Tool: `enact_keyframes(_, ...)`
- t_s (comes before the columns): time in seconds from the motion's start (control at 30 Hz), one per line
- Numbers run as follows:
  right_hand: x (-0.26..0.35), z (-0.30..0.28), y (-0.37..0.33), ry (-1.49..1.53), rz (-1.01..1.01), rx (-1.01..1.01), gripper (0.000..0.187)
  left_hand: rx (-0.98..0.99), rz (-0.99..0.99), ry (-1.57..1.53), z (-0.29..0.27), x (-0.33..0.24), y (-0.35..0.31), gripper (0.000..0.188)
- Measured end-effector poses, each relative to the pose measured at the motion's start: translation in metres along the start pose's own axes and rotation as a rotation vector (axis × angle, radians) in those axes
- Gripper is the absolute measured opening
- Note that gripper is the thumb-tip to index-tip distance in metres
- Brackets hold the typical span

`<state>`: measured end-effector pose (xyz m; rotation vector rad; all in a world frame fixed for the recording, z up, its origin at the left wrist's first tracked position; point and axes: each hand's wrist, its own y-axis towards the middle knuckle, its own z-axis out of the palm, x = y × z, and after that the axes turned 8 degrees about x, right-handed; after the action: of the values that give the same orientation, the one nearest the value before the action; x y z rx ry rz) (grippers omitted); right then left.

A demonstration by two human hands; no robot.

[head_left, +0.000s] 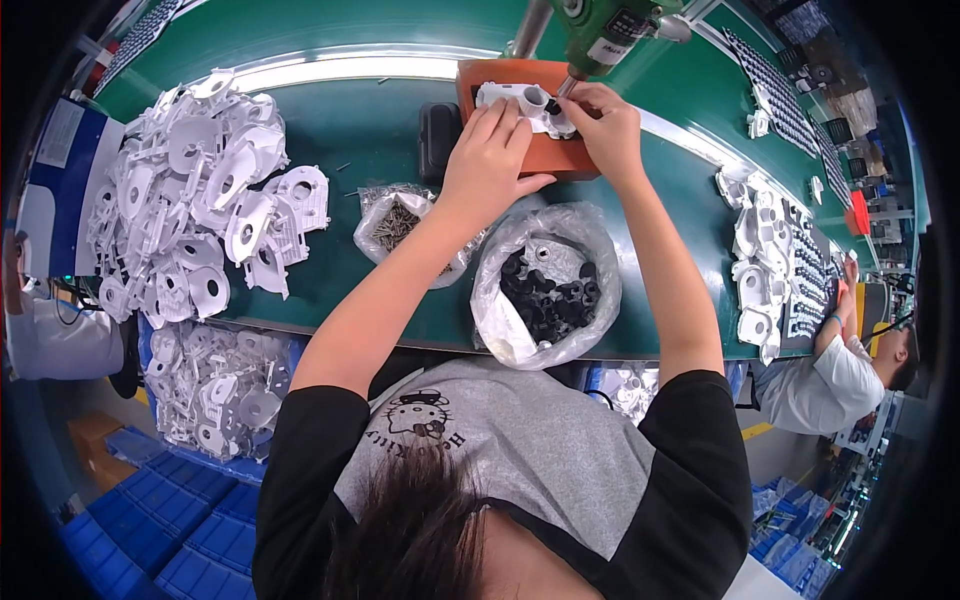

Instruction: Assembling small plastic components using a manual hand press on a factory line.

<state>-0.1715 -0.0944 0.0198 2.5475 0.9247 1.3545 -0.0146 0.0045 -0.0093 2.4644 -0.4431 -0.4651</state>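
A white plastic housing (535, 98) with round openings lies on an orange block (560, 158) at the far middle of the bench. My left hand (490, 150) rests its outstretched fingers on the housing's left part, thumb apart. A small black piece (553, 106) sits in the housing, right of its round opening. Beside it, my right hand (605, 125) has thumb and fingertips pinched together, right under the metal spindle (568, 86) of a green machine (605, 35). What the pinch holds is too small to make out.
White plastic parts (200, 190) are heaped at left. Nearer me stand a bag of screws (398, 222) and a bag of black pieces (548, 285). A black case (440, 142) adjoins the block. More white parts (758, 260) lie at right, where another person (840, 370) works.
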Motion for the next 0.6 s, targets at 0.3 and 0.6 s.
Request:
enact_keyframes(0.3, 0.001, -0.001, -0.018, -0.350, -0.269, 0.079, 0.024, 0.019, -0.006, -0.013, -0.001, -0.001, 0.000, 0.070)
enact_keyframes(0.6, -0.001, -0.013, -0.040, -0.386, -0.226, 0.139, 0.036, 0.032, -0.012, -0.025, 0.001, 0.000, 0.000, 0.069)
